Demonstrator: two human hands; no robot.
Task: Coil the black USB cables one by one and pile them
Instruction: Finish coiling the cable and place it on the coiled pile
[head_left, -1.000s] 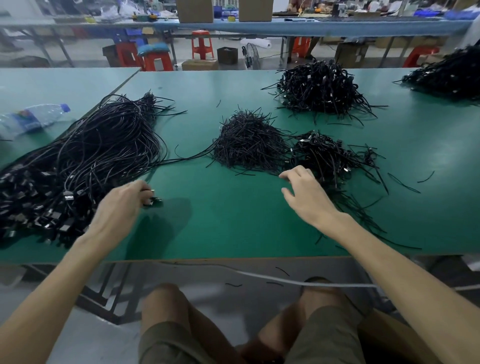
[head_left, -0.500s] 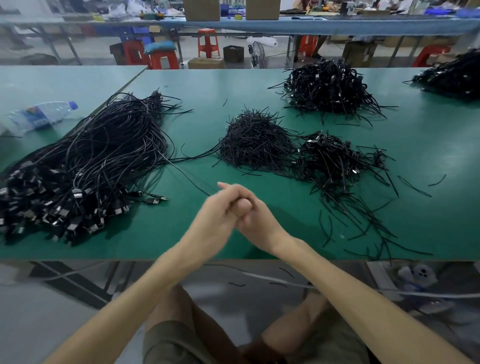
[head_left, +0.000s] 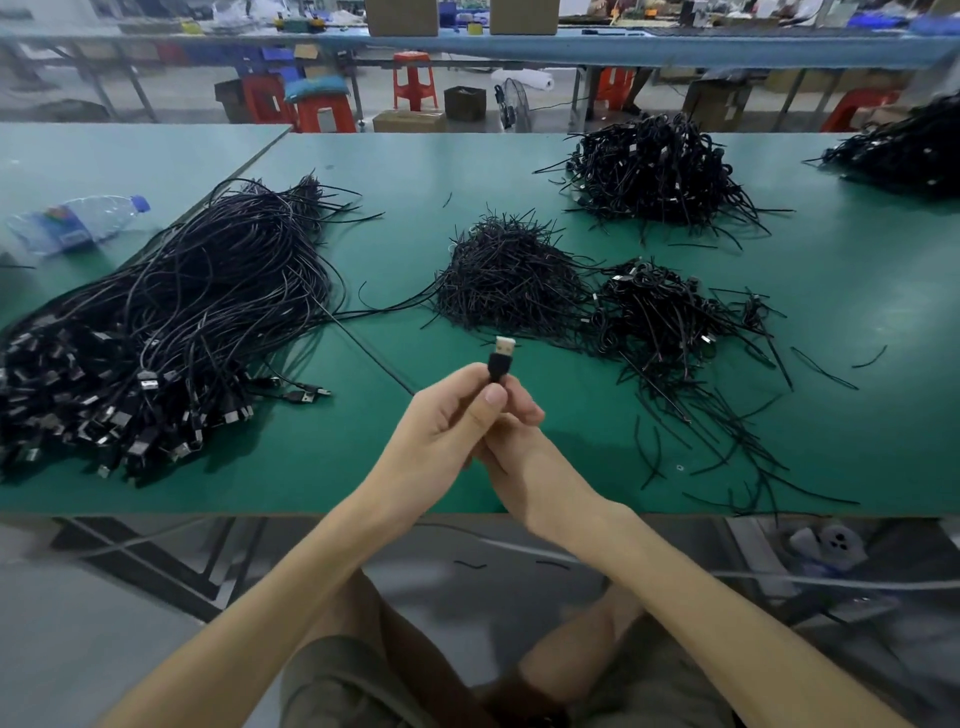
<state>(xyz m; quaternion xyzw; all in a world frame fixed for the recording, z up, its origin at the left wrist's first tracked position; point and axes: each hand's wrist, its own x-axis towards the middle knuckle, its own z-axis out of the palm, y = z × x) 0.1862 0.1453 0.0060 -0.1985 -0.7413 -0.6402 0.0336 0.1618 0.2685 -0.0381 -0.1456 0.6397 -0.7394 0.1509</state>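
Head view: black USB cable (head_left: 502, 361), silver-tipped plug upright, projecting above left hand (head_left: 441, 423), pinched between thumb and fingers. Right hand (head_left: 527, 452) pressed against left, fingers curled beneath plug; its grip cannot be told. Loose black cable heap (head_left: 171, 322) well left of hands. Half second earlier: hands clasped, plug hidden.

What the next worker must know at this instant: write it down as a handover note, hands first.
Left grip pinches a USB cable by its plug, plug end up, over the near edge of the green table. Right grip curls against it from beneath; its hold is hidden.
The cable's length trails left toward the loose bundle.
Done: coiled cables lie in the near pile and the far pile.
Left: coil this cable, add it to a pile, then work through the bundle, which is large.
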